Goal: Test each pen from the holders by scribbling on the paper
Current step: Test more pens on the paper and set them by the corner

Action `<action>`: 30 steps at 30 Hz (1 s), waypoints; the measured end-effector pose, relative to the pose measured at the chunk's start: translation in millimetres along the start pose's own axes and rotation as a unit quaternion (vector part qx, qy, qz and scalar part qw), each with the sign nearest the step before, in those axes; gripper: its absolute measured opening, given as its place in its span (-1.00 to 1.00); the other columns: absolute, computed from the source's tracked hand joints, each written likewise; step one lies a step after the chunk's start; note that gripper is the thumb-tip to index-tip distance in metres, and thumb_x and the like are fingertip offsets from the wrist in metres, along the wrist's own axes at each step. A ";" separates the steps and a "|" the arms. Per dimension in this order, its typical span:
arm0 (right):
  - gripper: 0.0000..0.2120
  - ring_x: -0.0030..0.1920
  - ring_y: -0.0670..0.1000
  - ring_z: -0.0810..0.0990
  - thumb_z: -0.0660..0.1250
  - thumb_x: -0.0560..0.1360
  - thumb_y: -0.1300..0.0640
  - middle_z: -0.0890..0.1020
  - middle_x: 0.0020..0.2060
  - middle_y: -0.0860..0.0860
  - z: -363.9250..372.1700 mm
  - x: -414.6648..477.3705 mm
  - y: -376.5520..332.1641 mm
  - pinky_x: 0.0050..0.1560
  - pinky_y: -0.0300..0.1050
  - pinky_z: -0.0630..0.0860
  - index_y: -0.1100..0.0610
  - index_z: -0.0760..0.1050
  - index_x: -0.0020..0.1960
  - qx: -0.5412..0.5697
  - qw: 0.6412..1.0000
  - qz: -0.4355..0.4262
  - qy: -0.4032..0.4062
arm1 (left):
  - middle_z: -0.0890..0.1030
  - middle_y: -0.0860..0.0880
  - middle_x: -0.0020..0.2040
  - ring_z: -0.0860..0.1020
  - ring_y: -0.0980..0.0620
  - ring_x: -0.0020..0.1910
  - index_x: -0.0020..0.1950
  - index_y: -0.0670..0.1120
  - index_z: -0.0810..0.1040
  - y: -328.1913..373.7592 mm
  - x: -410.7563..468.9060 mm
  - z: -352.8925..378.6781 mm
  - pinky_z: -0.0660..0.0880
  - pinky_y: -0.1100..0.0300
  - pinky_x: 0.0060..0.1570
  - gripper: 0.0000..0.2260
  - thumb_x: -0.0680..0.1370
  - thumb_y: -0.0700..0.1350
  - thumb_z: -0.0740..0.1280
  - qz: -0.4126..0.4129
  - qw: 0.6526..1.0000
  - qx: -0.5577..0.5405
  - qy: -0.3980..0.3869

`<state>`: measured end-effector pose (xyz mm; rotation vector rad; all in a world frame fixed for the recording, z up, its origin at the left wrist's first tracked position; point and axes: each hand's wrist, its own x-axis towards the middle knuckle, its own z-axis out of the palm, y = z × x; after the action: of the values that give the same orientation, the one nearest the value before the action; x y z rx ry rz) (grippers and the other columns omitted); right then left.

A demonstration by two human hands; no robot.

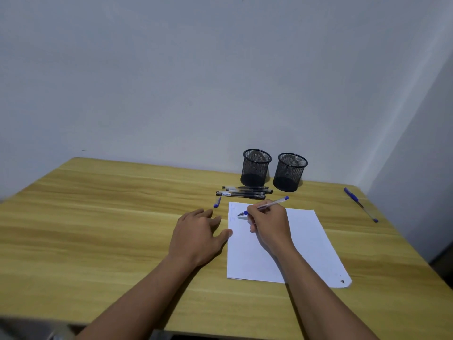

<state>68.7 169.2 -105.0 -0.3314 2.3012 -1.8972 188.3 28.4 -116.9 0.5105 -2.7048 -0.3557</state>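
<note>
one blue pen (266, 206) in the right hand (269, 224) touches the paper (308, 236).

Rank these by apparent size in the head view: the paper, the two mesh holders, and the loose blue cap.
1. paper, largest.
2. left holder and right holder: they look alike, so no ranking between them.
3. blue cap, smallest.

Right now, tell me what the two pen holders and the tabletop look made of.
Left holder and right holder: black mesh, probably metal, matte; light shows through the weave. Tabletop: yellowish wood grain, smooth, faint sheen; likely laminate or veneer.
</note>
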 end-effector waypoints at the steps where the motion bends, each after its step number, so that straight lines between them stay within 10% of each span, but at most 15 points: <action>1: -0.90 -0.35 0.07 0.61 0.41 0.55 0.20 0.67 -0.34 0.13 -0.3 0.4 -2.2 -0.31 -0.09 0.57 0.20 0.64 -0.12 0.019 1.000 0.006 -0.001 | 0.49 0.03 0.43 0.37 0.04 0.46 0.26 0.11 0.62 1.0 -0.1 -1.6 0.32 0.07 0.38 -0.51 0.47 0.34 0.24 -0.002 1.000 -0.007 0.002; 11: -0.86 -0.32 0.04 0.59 0.37 0.60 0.18 0.67 -0.31 0.09 -8.5 1.1 -24.8 -0.34 -0.08 0.58 0.20 0.65 -0.08 0.078 0.996 0.001 -0.032 | 0.70 0.05 -0.11 0.61 -0.04 -0.08 0.00 0.02 0.67 9.5 46.1 -13.6 0.45 0.14 -0.20 -0.68 0.51 0.22 0.30 -0.198 0.968 -0.136 0.077; 18: -0.87 -0.28 0.02 0.62 0.38 0.60 0.18 0.67 -0.28 0.10 -21.7 2.2 -25.8 -0.32 -0.11 0.60 0.22 0.66 -0.06 0.098 0.995 0.007 -0.028 | 0.70 -0.01 -0.14 0.61 -0.10 -0.05 -0.07 -0.01 0.71 8.1 57.6 -3.5 0.51 0.05 -0.04 -0.85 0.53 0.02 0.37 -0.174 0.980 -0.077 0.057; 30: -0.93 -0.11 -0.03 0.71 0.43 0.55 0.23 0.72 -0.15 0.08 -52.1 -5.2 -38.7 -0.13 -0.08 0.67 0.23 0.66 -0.02 0.199 0.980 -0.001 -0.032 | 0.71 0.08 -0.19 0.66 0.19 -0.19 -0.10 -0.05 0.71 23.0 55.7 -39.7 0.45 0.47 -0.26 -0.94 0.46 -0.18 0.51 -0.049 0.934 -0.353 0.019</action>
<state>63.9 213.0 -57.1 -0.3358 1.8227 -2.2463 148.7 20.3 -57.1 0.4218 -2.2875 -1.2582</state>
